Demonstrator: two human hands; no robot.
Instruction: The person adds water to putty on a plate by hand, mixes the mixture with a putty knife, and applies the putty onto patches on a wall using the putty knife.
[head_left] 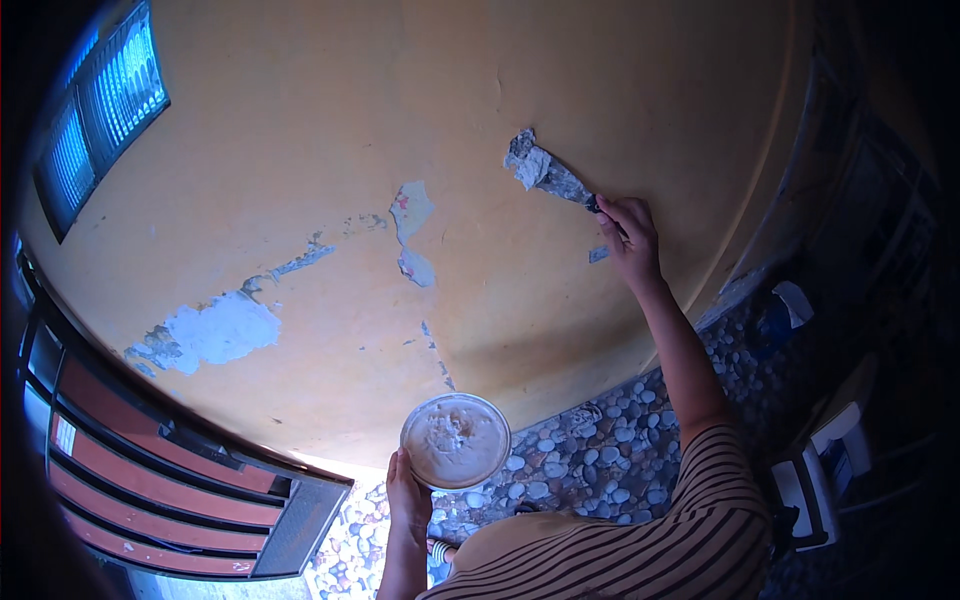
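Observation:
My right hand (628, 238) is raised to the wall and closed round the dark handle of a putty knife (567, 185). White-grey filler clings to the blade, whose tip meets a rough grey damaged spot (522, 150) on the yellow-orange wall (600, 70). Whether the blade presses on the wall I cannot tell. Low in front of me, my left hand (407, 495) grips the rim of a round tub (457, 441). Pale, creamy filler with a stirred, lumpy middle fills it.
A large white filled patch (222, 328) and peeled spots (411, 230) mark the wall. At lower left stands a rack with reddish panels (165, 475); a louvred window (120, 80) is above it. Pebble-patterned flooring (590, 470) lies below. At right is a white chair-like object (815, 490).

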